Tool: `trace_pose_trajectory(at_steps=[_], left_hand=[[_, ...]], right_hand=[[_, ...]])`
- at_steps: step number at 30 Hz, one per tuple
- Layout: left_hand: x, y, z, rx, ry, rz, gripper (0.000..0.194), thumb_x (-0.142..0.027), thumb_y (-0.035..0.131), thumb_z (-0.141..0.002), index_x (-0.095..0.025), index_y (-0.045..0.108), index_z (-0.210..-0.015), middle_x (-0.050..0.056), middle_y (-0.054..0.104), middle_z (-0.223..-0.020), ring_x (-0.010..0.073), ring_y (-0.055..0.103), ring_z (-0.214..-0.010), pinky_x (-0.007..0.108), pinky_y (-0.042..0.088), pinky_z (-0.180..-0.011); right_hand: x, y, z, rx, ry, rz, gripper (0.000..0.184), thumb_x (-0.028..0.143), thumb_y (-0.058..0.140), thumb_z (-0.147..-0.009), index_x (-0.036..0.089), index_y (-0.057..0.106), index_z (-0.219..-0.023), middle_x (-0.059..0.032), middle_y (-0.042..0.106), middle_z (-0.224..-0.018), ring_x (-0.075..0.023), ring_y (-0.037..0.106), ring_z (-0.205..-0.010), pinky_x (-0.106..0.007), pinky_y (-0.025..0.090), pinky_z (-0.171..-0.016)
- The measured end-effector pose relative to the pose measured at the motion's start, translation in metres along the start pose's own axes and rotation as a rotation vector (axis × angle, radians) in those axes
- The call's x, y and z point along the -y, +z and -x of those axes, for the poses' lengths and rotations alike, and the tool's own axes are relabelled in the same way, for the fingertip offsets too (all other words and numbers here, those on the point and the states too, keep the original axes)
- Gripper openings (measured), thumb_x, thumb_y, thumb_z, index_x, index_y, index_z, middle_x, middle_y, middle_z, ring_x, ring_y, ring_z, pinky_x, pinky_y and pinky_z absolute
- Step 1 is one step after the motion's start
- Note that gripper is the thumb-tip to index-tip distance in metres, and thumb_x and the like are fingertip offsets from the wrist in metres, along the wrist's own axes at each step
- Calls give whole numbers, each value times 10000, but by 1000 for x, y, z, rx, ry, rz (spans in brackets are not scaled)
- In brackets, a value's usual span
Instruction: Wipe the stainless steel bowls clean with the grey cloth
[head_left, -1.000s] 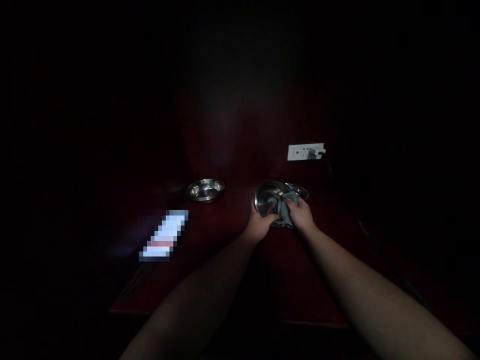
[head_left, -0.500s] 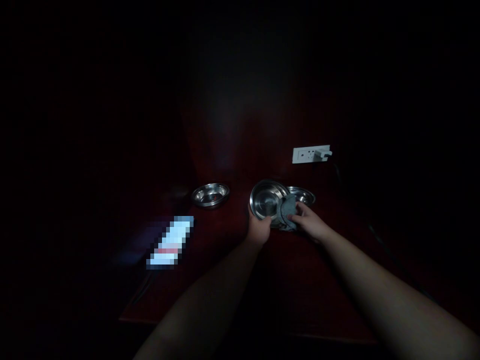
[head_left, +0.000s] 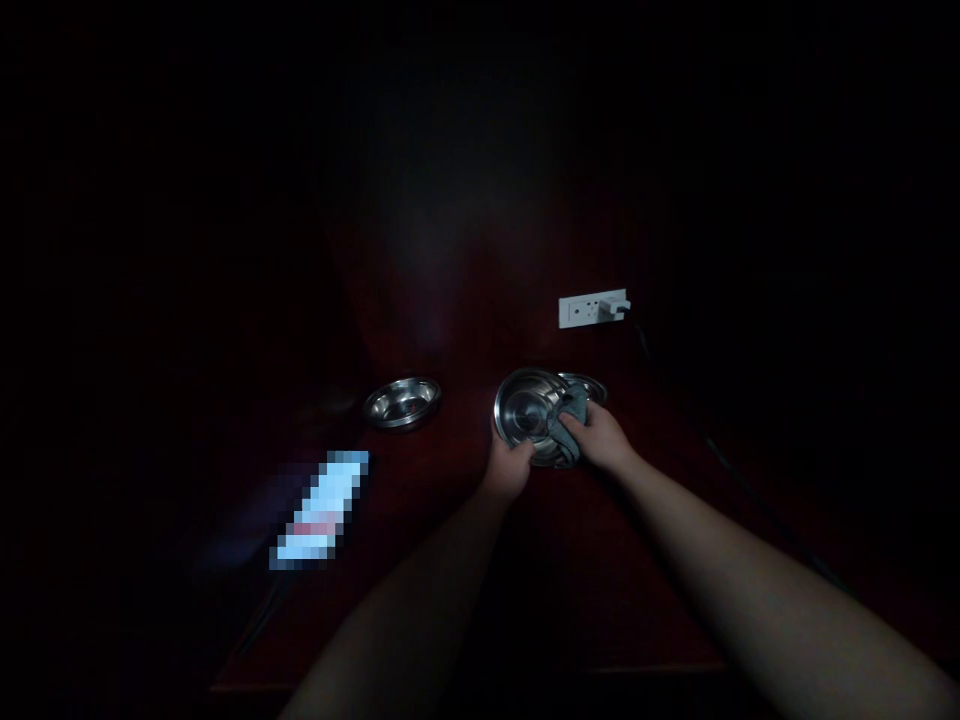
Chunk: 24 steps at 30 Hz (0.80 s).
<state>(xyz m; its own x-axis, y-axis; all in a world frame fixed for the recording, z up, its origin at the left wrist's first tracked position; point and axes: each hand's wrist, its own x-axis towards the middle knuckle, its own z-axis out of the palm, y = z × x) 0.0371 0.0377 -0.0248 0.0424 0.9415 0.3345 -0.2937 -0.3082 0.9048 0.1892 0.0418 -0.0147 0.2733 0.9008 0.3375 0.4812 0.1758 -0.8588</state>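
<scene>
A shiny metal bowl (head_left: 523, 408) is tilted with its inside facing me. My left hand (head_left: 508, 468) is closed on its lower left rim, the thumb lying over the edge. In my right hand (head_left: 602, 437) is a bunched grey-green cloth (head_left: 568, 425), pressed against the right side of the bowl, partly over its rim. Behind the cloth and my right hand, a second metal bowl (head_left: 592, 384) is mostly hidden. Off to the left stands another metal bowl (head_left: 403, 404) with a small red spot inside.
A lit, blurred-out screen (head_left: 321, 510) lies on the left of the dark red table (head_left: 442, 520), a cable near its lower end. On the wall at the back right is a white socket plate (head_left: 577, 311) with a plug in it. A dark cord runs down the right side.
My right hand has closed further round the cloth and moved it against the bowl's right rim. The whole view has shifted, so the still things sit slightly further left and lower.
</scene>
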Motion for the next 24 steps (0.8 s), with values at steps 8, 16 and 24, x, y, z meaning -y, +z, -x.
trace_pose_trajectory(at_steps=[8, 16, 24], left_hand=[[-1, -1, 0, 0, 44, -23, 586, -53, 599, -594, -142, 455, -1156, 88, 570, -1153, 215, 530, -1078, 365, 378, -973], [-14, 1, 6, -38, -48, -60, 514, -19, 555, -568, -142, 527, -1066, 72, 614, -1073, 222, 560, -1028, 378, 398, -955], [-12, 3, 6, 13, -34, -8, 582, -5, 556, -557, -144, 493, -1120, 83, 597, -1115, 228, 542, -1063, 380, 390, -964]], right_hand=[[1, 4, 2, -74, -22, -123, 389, 396, 636, -637, 163, 546, -936, -87, 649, -888, -225, 613, -801, -349, 469, -714], [7, -1, 1, -226, -94, -117, 345, 498, 329, -820, 208, 457, -684, -22, 542, -697, -185, 521, -680, -309, 402, -629], [10, -2, 2, -195, -106, -116, 257, 458, 484, -744, 205, 465, -703, 7, 518, -639, -157, 484, -588, -279, 383, -564]])
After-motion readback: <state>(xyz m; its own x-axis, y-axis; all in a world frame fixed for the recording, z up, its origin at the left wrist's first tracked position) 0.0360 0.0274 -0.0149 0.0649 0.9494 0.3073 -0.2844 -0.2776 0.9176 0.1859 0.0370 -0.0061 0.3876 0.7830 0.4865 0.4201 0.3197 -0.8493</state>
